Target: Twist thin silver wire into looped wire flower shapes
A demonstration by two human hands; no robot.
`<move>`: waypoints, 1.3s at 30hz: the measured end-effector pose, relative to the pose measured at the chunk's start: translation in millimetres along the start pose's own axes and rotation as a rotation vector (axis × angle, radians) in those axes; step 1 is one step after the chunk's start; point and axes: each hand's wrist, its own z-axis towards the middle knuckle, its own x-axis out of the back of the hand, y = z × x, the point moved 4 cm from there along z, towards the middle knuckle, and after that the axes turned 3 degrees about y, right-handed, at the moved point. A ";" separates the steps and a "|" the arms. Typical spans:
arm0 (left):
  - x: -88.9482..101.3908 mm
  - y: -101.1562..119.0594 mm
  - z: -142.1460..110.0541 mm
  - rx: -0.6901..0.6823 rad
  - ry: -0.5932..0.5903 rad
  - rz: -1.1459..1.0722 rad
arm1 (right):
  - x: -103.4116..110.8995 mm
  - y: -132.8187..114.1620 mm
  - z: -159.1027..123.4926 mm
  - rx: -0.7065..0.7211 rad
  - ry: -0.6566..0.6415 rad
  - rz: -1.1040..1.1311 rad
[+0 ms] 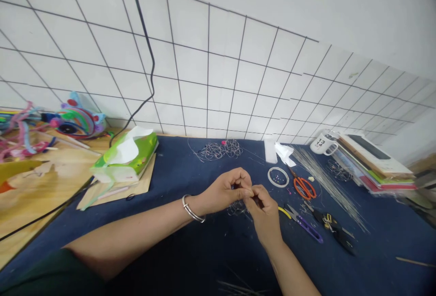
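My left hand [235, 188] and my right hand [264, 209] meet above the dark blue cloth [190, 164], fingertips pinched together. Whatever they hold is too small or too hidden to make out. Directly beneath them shows a tangle of thin wire [237, 208], partly covered by the hands; whether it joins the fingers I cannot tell. Further back lie looped wire shapes [221, 150] with a pink spot between them. To the right of my hands are a white ring [269, 179] around small beads, orange-handled scissors [310, 194], purple-handled snips [309, 230] and black-handled pliers [340, 237].
At left, a green tissue pack [145, 157] rests on a board beside colourful fuzzy craft pieces [81, 121]. A bundle of straight wires [327, 182], a white mug [320, 145] and stacked books [378, 164] occupy the right. A black cable [146, 37] hangs down the tiled wall.
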 end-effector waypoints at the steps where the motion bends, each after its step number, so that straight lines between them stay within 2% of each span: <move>1: -0.3 -0.5 -0.4 -0.002 -0.007 -0.002 | -0.4 2.1 -0.4 -0.020 -0.003 0.006; 6: -0.1 -0.2 -2.8 -0.053 -0.017 0.140 | -0.1 8.0 -1.0 -0.079 0.007 0.026; 10: 3.3 5.9 -3.1 -0.102 0.018 0.289 | 4.7 10.7 1.3 -0.117 0.076 0.099; 12: 4.6 10.2 -2.4 -0.163 0.026 0.415 | 7.4 12.5 2.3 -0.133 0.117 0.126; 16: 1.1 12.2 -2.2 -0.311 -0.062 0.725 | 10.5 14.7 3.0 -0.135 0.150 0.123; 19: 1.6 8.1 -2.4 -0.323 -0.036 0.888 | 12.5 15.6 3.2 -0.125 0.163 0.105; 26: 0.4 6.4 -4.6 -0.322 0.052 0.949 | 10.4 27.4 5.3 -0.209 0.182 0.266; 32: 2.5 -5.5 -4.0 -0.310 0.157 1.018 | 3.5 27.1 4.6 -0.241 0.133 0.397; 36: 4.0 -8.9 -2.7 -0.327 0.155 1.034 | 3.3 23.5 5.8 -0.244 0.098 0.389; 39: 3.4 -9.0 -2.2 -0.351 0.121 1.051 | 7.5 20.3 7.8 -0.203 0.067 0.264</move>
